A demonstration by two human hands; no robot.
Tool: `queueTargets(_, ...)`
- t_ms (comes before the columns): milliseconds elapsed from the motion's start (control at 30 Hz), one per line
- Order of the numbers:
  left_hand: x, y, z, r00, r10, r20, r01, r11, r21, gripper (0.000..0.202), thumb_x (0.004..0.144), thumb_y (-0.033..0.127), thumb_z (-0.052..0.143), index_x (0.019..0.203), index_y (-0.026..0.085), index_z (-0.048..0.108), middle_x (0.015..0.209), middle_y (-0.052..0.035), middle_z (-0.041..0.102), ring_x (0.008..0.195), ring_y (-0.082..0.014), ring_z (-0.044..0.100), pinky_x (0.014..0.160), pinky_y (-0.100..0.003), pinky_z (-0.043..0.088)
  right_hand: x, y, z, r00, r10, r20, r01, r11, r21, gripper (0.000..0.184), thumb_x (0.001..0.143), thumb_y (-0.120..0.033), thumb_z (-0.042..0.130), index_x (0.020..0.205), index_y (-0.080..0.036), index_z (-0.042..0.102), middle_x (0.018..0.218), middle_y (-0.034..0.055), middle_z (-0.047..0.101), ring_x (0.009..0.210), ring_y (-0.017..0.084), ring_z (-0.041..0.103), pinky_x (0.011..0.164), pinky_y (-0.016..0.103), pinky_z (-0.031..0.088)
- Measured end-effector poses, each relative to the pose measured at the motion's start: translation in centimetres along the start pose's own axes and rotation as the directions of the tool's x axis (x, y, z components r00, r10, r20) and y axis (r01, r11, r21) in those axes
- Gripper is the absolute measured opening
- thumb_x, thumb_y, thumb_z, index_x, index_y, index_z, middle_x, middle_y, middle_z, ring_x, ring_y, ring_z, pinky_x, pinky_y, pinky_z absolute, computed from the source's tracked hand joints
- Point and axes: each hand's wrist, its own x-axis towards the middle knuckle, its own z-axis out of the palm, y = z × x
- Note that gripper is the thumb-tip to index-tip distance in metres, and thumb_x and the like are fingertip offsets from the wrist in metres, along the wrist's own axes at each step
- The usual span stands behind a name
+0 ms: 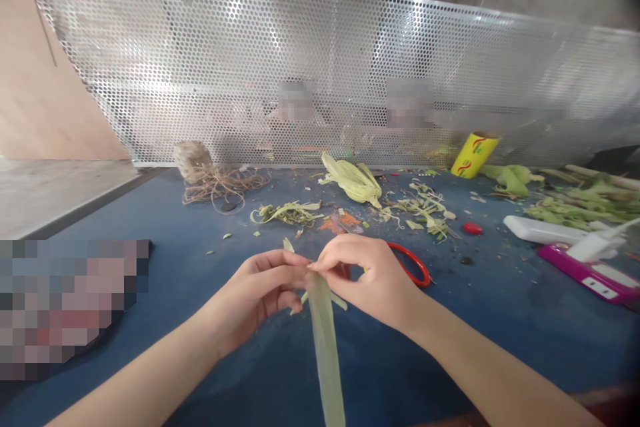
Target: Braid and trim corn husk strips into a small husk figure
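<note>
Above the blue tabletop, my left hand and my right hand meet fingertip to fingertip. Both pinch the upper end of a long pale green corn husk strip, which hangs down toward me past the bottom of the view. Short husk ends stick out behind and beside my fingers. Just past my right hand lies a pair of scissors with a red handle, partly hidden by that hand. Farther back rests a bundle of corn husk, with shredded husk scraps nearer to me.
A perforated metal screen closes off the table's far side, with people blurred behind it. Twine lies back left. To the right are a yellow roll, a red oval object and a purple power strip. A pixelated area covers the left.
</note>
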Motion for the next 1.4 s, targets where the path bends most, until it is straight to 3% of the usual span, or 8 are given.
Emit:
queueTargets(267,0.04,0.0,-0.08,0.998,0.048,-0.043,-0.047,0.999,0.017,0.014,0.061,0.018,0.075,0.065,0.012,0.063,0.06,0.0004,0.065,0.049,-0.0057,0.056,0.05,-0.014,0.048,0.24,-0.01,-0.18,0.99,0.137,0.038,-0.14,0.985,0.097,0.011,0.075,-0.02,0.057,0.078,-0.019,0.067,0.075,0.0016,0.065,0.064,0.011,0.058,0.057,0.022,0.047)
queueTargets(467,0.18,-0.13,-0.14,0.999,0.039,-0.037,-0.039,0.999,-0.005,0.018,0.064,0.024,0.073,0.06,0.012,0.061,0.057,-0.0006,0.064,0.049,-0.0065,0.057,0.051,-0.015,0.05,0.34,-0.06,-0.22,0.995,0.101,0.028,-0.103,0.99,0.101,0.011,0.072,-0.016,0.057,0.077,-0.019,0.067,0.078,0.002,0.066,0.065,0.012,0.059,0.059,0.023,0.048)
queueTargets(600,0.23,-0.1,-0.18,0.997,0.044,-0.067,-0.042,0.999,0.021,0.015,0.061,0.02,0.075,0.062,0.012,0.062,0.061,-0.0008,0.066,0.049,-0.0063,0.057,0.052,-0.016,0.05,0.31,-0.09,-0.38,0.986,0.161,0.044,-0.165,0.98,0.112,0.009,0.072,-0.018,0.057,0.074,-0.018,0.066,0.079,0.0029,0.065,0.067,0.012,0.059,0.06,0.024,0.048)
queueTargets(767,-0.02,-0.05,-0.01,0.988,0.125,-0.086,-0.111,0.983,0.149,0.018,0.056,0.02,0.077,0.066,0.012,0.064,0.06,-0.0003,0.066,0.047,-0.0082,0.057,0.05,-0.02,0.049,0.42,0.09,-0.54,0.941,0.304,0.15,-0.331,0.921,0.208,0.009,0.073,-0.019,0.056,0.08,-0.019,0.061,0.071,-0.0005,0.06,0.059,0.009,0.054,0.053,0.021,0.045)
queueTargets(933,-0.32,-0.14,0.36,0.965,0.236,-0.112,-0.195,0.935,0.296,0.021,0.056,0.023,0.076,0.069,0.014,0.063,0.058,0.0013,0.065,0.045,-0.0091,0.056,0.05,-0.021,0.047,0.5,0.09,-0.51,0.904,0.34,0.26,-0.414,0.85,0.326,0.018,0.071,-0.021,0.062,0.085,-0.019,0.051,0.084,0.0004,0.058,0.066,0.008,0.054,0.056,0.02,0.045)
queueTargets(1400,-0.3,0.03,0.21,0.974,0.221,-0.04,-0.191,0.909,0.371,0.021,0.059,0.028,0.073,0.072,0.015,0.063,0.062,-0.0002,0.064,0.042,-0.0083,0.052,0.046,-0.021,0.044,0.39,-0.03,-0.36,0.923,0.35,0.162,-0.383,0.877,0.29,0.009,0.072,-0.022,0.062,0.071,-0.018,0.054,0.062,-0.0037,0.055,0.054,0.007,0.049,0.049,0.018,0.038)
